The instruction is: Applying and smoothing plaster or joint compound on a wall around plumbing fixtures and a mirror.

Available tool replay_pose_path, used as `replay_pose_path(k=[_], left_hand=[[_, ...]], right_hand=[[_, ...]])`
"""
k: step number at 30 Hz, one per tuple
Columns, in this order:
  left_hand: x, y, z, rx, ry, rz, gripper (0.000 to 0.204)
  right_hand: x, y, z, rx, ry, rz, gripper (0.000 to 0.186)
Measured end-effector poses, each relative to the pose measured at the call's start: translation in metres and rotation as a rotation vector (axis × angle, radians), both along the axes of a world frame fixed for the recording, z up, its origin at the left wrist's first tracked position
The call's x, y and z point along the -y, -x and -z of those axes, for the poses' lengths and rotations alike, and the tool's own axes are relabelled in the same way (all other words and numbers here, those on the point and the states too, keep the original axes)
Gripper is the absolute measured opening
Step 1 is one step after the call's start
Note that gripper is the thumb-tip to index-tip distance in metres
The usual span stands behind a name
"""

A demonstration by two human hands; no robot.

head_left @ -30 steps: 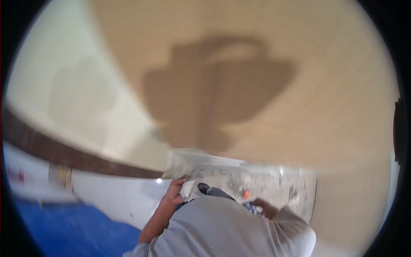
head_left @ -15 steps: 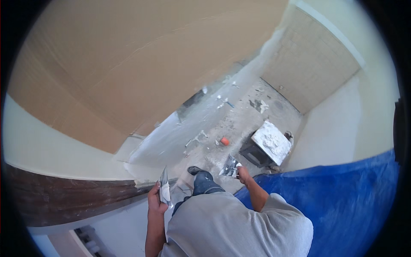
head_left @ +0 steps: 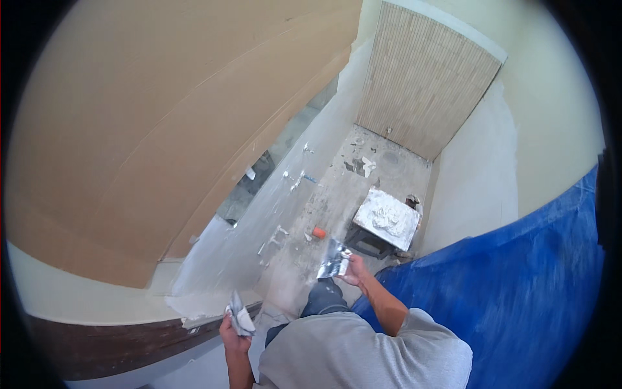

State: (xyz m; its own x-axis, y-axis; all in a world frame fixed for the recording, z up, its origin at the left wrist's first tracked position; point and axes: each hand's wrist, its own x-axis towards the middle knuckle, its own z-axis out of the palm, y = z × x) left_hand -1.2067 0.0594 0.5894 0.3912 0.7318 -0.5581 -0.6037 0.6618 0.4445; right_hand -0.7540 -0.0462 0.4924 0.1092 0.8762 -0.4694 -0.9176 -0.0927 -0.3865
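My left hand (head_left: 230, 334) is closed around a flat metal scraper (head_left: 236, 303), its blade carrying a lump of white paste (head_left: 244, 322). Its handle is hidden by my fingers. Further right and forward, my right hand (head_left: 354, 270) grips a broad putty knife (head_left: 334, 259) with a shiny, squarish blade. The two tools are apart. Beyond my right hand stands a low stool (head_left: 371, 244), its top covered by a board (head_left: 403, 244) with a spread heap of white paste (head_left: 390, 216).
A brown-surfaced wall (head_left: 162, 129) rises at left above a white-coated strip. Pipe fittings (head_left: 278, 233) stick out of this strip, near an orange cup-like piece (head_left: 319, 232) on the floor. A blue sheet (head_left: 505, 285) hangs at right; a ribbed panel (head_left: 427, 71) closes the far end.
My view has turned, so the stool and far panel appear further left. The putty knife is raised with its blade turned more upright; the left scraper is lower and tilted.
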Motion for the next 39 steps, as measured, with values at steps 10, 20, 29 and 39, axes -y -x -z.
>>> replay_pose_path(k=[10, 20, 29, 39], left_hand=[[0.001, -0.07, 0.025, 0.178, -0.172, -0.154, 0.033], [-0.013, -0.165, -0.005, 0.045, -0.013, -0.395, 0.036], [0.021, -0.144, 0.008, -0.078, 0.057, -0.521, 0.038], [-0.025, -0.059, 0.078, -0.17, 0.065, -0.299, 0.037]], right_hand=[[-0.081, -0.081, -0.013, -0.106, -0.002, -0.344, 0.053], [-0.091, -0.144, -0.031, -0.158, -0.022, -0.265, 0.063], [-0.131, -0.144, 0.009, -0.186, 0.071, -0.39, 0.064], [-0.147, -0.105, 0.043, -0.302, 0.05, -0.444, 0.06]])
